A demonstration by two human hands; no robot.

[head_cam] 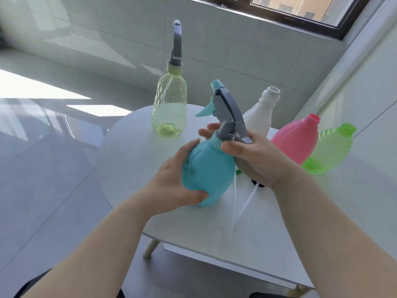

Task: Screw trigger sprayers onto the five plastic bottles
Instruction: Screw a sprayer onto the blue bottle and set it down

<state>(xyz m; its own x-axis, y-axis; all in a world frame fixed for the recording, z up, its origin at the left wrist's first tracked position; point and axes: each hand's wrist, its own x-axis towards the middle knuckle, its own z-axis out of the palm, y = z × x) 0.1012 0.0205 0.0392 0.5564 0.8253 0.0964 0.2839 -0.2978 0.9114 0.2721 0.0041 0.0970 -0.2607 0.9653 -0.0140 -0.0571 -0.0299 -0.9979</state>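
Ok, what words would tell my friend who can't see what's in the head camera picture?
A left hand grips a blue bottle over a round white table while the right hand grips the grey sprayer at its neck. Behind are a yellow bottle with its sprayer on, and a white bottle, a pink bottle and a green bottle without sprayers.

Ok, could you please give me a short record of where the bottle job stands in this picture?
left hand: holds blue bottle, tilted
right hand: grips sprayer at blue bottle's neck
fitted: yellow bottle, at the back
no sprayer yet: white bottle, pink bottle, green bottle
on table: two white tubes, heads hidden
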